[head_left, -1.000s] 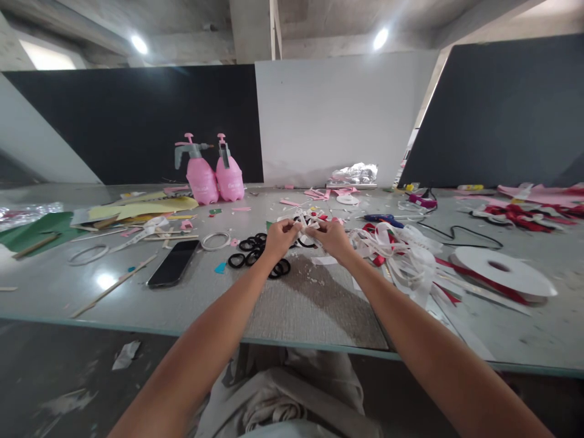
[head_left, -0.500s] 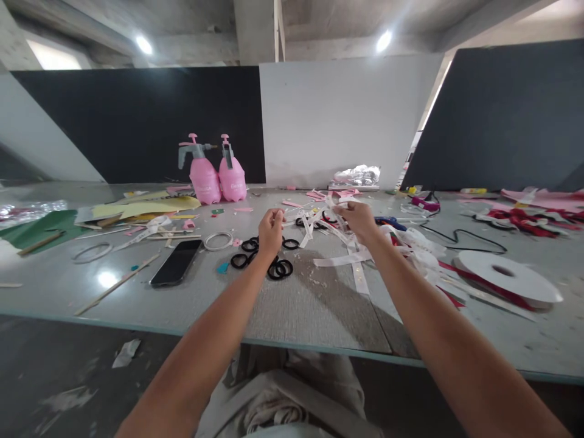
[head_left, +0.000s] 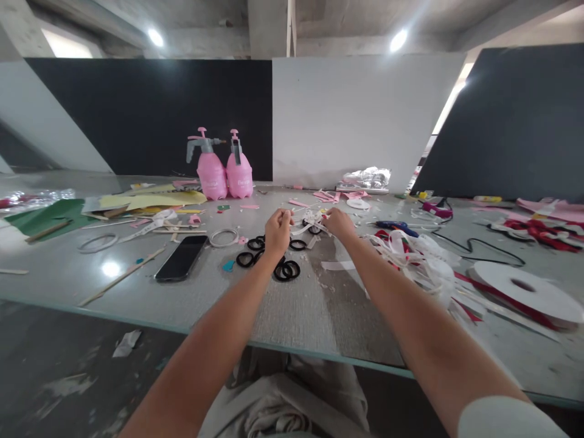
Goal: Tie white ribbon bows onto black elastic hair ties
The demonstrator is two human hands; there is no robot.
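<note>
My left hand [head_left: 279, 232] is closed in a pinch above the black rings [head_left: 286, 271]; whatever its fingertips hold is too small to make out. Several of these rings lie around and under that wrist. To the right, my right hand [head_left: 340, 224] has its fingers closed at a small pile of white ribbon strips [head_left: 311, 218], pinching a strip whose end is partly hidden. A black ring shows among the strips between the two hands. Another white strip [head_left: 337, 266] lies flat below my right forearm.
Left of my hands are a phone [head_left: 181, 258], a clear ring roll [head_left: 223, 237] and a thin stick [head_left: 123, 277]. Pink spray bottles [head_left: 212, 176] stand behind. Rightward lie tangled ribbons [head_left: 413, 258], blue-handled scissors [head_left: 396, 227], a white spool [head_left: 529, 289] and a magenta tool [head_left: 437, 210] with a black cord.
My right hand has moved left and down to the ribbon strips, closer to my left hand. My left hand stays pinched above the rings. The view has shifted slightly.
</note>
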